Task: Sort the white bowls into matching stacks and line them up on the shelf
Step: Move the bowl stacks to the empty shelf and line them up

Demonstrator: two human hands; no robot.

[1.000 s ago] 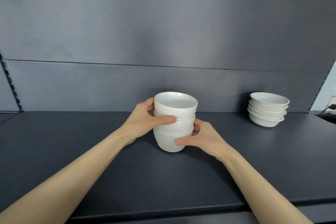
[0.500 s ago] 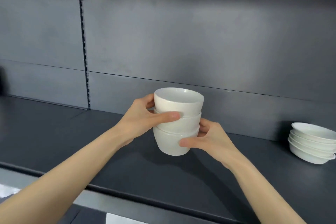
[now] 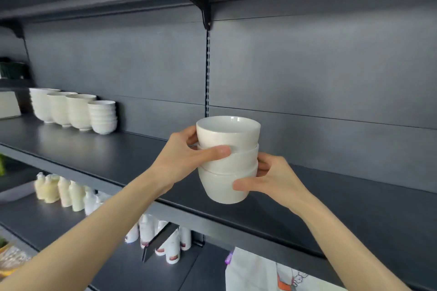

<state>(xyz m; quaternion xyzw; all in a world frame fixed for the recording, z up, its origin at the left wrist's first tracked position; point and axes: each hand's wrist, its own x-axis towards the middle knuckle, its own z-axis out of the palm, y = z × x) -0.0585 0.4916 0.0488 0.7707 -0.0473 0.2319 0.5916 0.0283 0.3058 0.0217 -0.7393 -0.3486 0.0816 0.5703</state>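
A stack of three deep white bowls [image 3: 227,160] hangs in the air above the front of the dark shelf [image 3: 123,156]. My left hand [image 3: 186,158] grips its upper part, thumb across the middle bowl. From the right, my right hand [image 3: 272,179] holds the bottom bowl, thumb on its front. Far left on the same shelf, several stacks of white bowls [image 3: 75,110] stand in a row against the back wall.
A vertical slotted rail [image 3: 207,73] and bracket run up the back wall behind the held stack. The shelf below carries pale bottles [image 3: 61,192] and white tubes [image 3: 165,238]. A white printed bag [image 3: 260,274] shows at bottom right.
The held stack has been lifted off the shelf and carried left. The low bowl stack at the right has left the view, and the row of stacks at far left has come in.
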